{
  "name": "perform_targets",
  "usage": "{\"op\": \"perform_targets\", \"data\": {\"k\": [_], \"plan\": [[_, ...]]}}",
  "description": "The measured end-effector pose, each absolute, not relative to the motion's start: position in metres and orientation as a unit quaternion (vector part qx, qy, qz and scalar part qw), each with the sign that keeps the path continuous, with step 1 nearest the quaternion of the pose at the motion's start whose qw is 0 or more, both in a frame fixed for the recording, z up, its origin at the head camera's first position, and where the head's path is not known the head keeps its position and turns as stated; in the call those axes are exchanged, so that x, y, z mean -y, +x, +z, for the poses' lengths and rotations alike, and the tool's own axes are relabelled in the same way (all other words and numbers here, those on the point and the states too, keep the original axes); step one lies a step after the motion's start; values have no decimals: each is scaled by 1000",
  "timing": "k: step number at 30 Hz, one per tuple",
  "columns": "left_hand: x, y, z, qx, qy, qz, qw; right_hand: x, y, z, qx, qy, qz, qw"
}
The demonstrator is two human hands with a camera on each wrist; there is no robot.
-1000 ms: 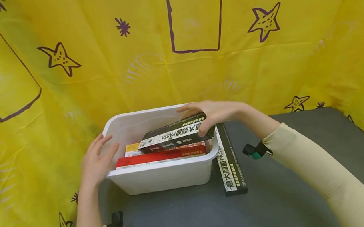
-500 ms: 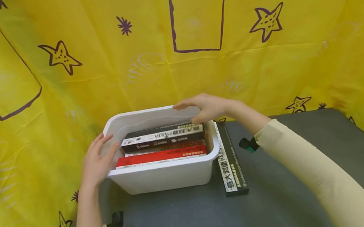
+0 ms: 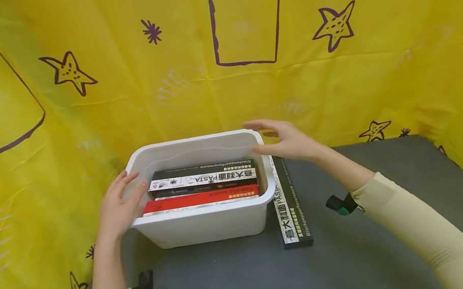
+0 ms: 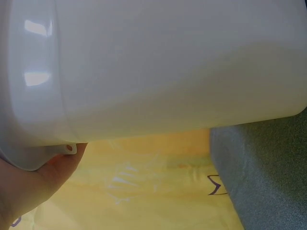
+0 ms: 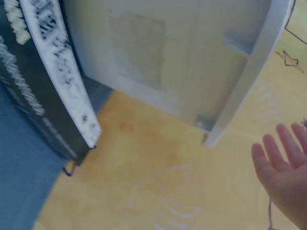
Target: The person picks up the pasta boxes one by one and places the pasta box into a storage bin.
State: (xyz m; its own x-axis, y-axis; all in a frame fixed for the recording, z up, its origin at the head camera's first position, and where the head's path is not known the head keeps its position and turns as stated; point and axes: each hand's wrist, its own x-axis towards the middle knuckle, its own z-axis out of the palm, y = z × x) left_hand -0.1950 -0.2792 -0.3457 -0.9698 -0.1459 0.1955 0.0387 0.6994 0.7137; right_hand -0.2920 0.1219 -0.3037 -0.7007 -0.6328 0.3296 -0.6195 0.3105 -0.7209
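In the head view a white plastic bin holds several pasta boxes. A black-and-white pasta box lies in it behind a red box marked tomato sauce. My left hand rests on the bin's left rim, its fingers and thumb reaching over the edge. My right hand hovers by the right rim, fingers spread and holding nothing; the right wrist view shows its bare palm apart from the bin. Below it, another black pasta box lies on the table along the bin's right side.
A dark grey table carries the bin. Yellow cloth with dark star and frame drawings hangs close behind the bin and at both sides.
My right hand has let go of the black-and-white pasta box, which dropped flat into the bin, and has drawn back to the right. My left hand has stayed at the left rim.
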Motion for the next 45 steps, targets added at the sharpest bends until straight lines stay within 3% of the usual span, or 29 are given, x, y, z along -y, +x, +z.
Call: {"op": "perform_targets", "data": {"k": [7,19,45], "plan": [[282,-192,-344,913,25,-386,128,-141,-270,-327,-821,-277,-499,29],[281,-192,-342,913,35,-388,120,-159,-237,-368,-821,-177,-541,42],[278,-193,-343,917,34,-380,115,-163,-206,-433,-844,-102,-523,63]]}}
